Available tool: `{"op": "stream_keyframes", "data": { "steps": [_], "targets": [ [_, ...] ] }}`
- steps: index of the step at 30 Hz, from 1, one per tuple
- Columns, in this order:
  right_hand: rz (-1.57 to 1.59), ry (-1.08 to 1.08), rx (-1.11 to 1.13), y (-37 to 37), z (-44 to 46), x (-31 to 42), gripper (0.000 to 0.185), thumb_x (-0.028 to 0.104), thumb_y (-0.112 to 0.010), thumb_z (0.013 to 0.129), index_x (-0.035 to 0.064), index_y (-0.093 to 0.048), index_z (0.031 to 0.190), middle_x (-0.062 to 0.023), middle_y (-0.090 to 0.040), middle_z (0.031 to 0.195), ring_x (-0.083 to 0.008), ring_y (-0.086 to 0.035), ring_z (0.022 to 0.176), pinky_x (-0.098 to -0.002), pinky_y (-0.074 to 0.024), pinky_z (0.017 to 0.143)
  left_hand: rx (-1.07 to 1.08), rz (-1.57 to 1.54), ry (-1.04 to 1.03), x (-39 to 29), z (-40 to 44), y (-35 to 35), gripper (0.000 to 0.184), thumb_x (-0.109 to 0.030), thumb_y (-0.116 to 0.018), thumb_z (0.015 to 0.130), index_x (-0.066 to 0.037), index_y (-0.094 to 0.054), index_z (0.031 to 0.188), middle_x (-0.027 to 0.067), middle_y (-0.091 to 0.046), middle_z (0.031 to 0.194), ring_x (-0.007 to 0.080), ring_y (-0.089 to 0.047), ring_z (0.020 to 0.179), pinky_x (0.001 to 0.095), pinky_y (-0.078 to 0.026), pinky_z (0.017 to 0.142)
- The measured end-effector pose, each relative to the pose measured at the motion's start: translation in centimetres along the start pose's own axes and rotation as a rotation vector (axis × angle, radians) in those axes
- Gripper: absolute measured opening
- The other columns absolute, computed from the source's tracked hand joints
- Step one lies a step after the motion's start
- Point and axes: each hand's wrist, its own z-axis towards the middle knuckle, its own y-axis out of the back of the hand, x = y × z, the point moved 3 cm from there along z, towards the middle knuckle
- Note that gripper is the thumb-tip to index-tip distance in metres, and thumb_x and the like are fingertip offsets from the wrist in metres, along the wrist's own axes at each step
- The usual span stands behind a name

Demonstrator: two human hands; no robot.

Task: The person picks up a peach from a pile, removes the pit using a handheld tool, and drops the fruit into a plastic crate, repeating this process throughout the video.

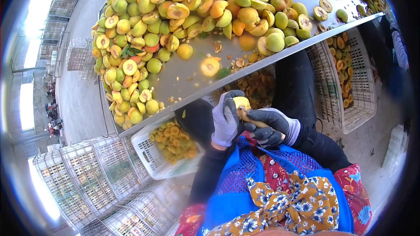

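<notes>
Yellow fruit piece (241,102): off the worktop, in the air just outside its near edge, in front of my body. My left hand (224,120), in a grey glove, grips it between thumb and fingers; the fruit sits at the fingertips, its far part exposed. My right hand (273,124), gloved alike, is closed round a tan-handled tool (259,123), its end up against the fruit; the tip is hidden.

Next outward: the raised near edge of the metal worktop (175,83) lies between my hands and the fruit pile (153,26). The pile, whole and halved fruit, fills the left side and far edge, reaching the near left corner. Toward the middle of the near edge, on barer metal: a halved fruit (210,67), a green leaf (222,73), scattered pits and scraps.

Below the near edge: loose halves (256,85) between my legs, which partly block the view. A white crate (143,150) of halves stands below the near left corner; a second crate (364,100) under the right part.

Further left: stacked crates (116,159), red marking at the bottom too small to read. White marking on my blue apron (236,203): cut off, illegible.
</notes>
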Motion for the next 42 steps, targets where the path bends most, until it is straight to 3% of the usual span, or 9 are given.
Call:
{"op": "stream_keyframes", "data": {
  "steps": [13, 24, 27, 30, 32, 35, 36, 39, 42],
  "targets": [
    [0.231, 0.026, 0.304, 2.6, 0.0, -0.3, 0.038, 0.041, -0.041, 0.103, 0.0053, -0.054, 0.100, 0.0017, -0.041, 0.052, -0.0057, -0.038, 0.032, -0.0199, -0.0310, 0.029, 0.040, -0.219, 0.149, 1.6, 0.0, -1.4, 0.044, -0.038, -0.041, 0.105, 0.001, -0.062, 0.106, 0.0078, -0.066, 0.092, 0.0142, -0.063, 0.084, 0.0290, -0.051, 0.078],
    [0.231, 0.127, 0.354, 3.5, 0.1, 1.0, 0.040, 0.043, -0.040, 0.103, 0.0047, -0.053, 0.103, 0.0012, -0.045, 0.056, -0.0066, -0.040, 0.035, -0.0206, -0.0332, 0.031, 0.044, 0.280, -0.095, 0.9, 1.1, -2.7, 0.026, -0.021, -0.057, 0.093, -0.002, -0.057, 0.111, 0.0119, -0.067, 0.099, 0.0253, -0.066, 0.087, 0.0359, -0.052, 0.076],
    [0.145, 0.074, 0.427, 1.2, 0.1, 0.6, 0.040, 0.043, -0.042, 0.103, 0.0050, -0.053, 0.104, 0.0011, -0.044, 0.055, -0.0060, -0.038, 0.035, -0.0203, -0.0325, 0.031, 0.049, -0.111, 0.107, 3.3, 1.1, -2.8, 0.024, -0.022, -0.052, 0.097, -0.002, -0.059, 0.109, 0.0119, -0.066, 0.104, 0.0234, -0.066, 0.091, 0.0350, -0.053, 0.078],
    [0.064, 0.233, 0.140, 1.2, 0.2, 0.4, 0.036, 0.040, -0.044, 0.103, 0.0054, -0.053, 0.105, -0.0004, -0.045, 0.055, -0.0068, -0.037, 0.035, -0.0196, -0.0326, 0.032, -0.100, -0.429, 0.384, 9.3, -1.0, -1.7, 0.026, -0.023, -0.047, 0.100, -0.002, -0.062, 0.108, 0.0119, -0.065, 0.110, 0.0215, -0.065, 0.095, 0.0340, -0.055, 0.080],
    [0.037, 0.239, 0.163, 1.5, -0.7, 1.7, 0.036, 0.041, -0.045, 0.103, 0.0066, -0.054, 0.099, -0.0013, -0.045, 0.055, -0.0084, -0.038, 0.034, -0.0202, -0.0310, 0.031, -0.168, 0.030, 0.241, 7.9, -1.6, 1.0, 0.028, -0.023, -0.046, 0.101, -0.001, -0.062, 0.109, 0.0132, -0.064, 0.112, 0.0228, -0.065, 0.095, 0.0345, -0.055, 0.080],
    [-0.328, 0.431, -0.292, 1.9, -2.7, 3.3, 0.037, 0.042, -0.053, 0.099, 0.0050, -0.056, 0.106, -0.0006, -0.048, 0.057, -0.0084, -0.042, 0.038, -0.0201, -0.0350, 0.036, -0.292, 0.817, 0.057, 3.1, -2.5, 6.9, 0.031, -0.024, -0.049, 0.100, 0.000, -0.059, 0.119, 0.0187, -0.064, 0.113, 0.0330, -0.065, 0.095, 0.0398, -0.053, 0.082],
    [-0.476, 0.477, -0.404, 1.4, -2.9, 3.5, 0.038, 0.042, -0.055, 0.098, 0.0049, -0.056, 0.110, -0.0004, -0.049, 0.059, -0.0077, -0.043, 0.040, -0.0196, -0.0355, 0.037, -0.291, 0.798, 0.260, 0.6, -2.4, 8.8, 0.034, -0.024, -0.050, 0.100, 0.000, -0.057, 0.123, 0.0207, -0.063, 0.115, 0.0375, -0.063, 0.098, 0.0428, -0.052, 0.085],
    [-0.806, 0.502, -0.625, 0.4, -3.1, 3.9, 0.044, 0.041, -0.059, 0.097, 0.0055, -0.054, 0.122, 0.0003, -0.052, 0.065, -0.0058, -0.047, 0.048, -0.0182, -0.0372, 0.041, -0.313, 1.504, 0.360, 1.8, -3.6, 13.9, 0.051, -0.036, -0.054, 0.096, 0.001, -0.051, 0.130, 0.0319, -0.051, 0.130, 0.0485, -0.053, 0.114, 0.0501, -0.047, 0.095],
    [-0.826, 0.458, -0.579, 1.6, -2.4, 3.9, 0.050, 0.040, -0.060, 0.097, 0.0079, -0.047, 0.134, 0.0009, -0.053, 0.068, -0.0048, -0.050, 0.053, -0.0178, -0.0388, 0.044, -0.237, 1.174, 0.214, 1.4, 1.7, 13.8, 0.052, -0.037, -0.054, 0.096, 0.002, -0.051, 0.130, 0.0316, -0.051, 0.130, 0.0474, -0.053, 0.115, 0.0491, -0.045, 0.097]
  ]
}}
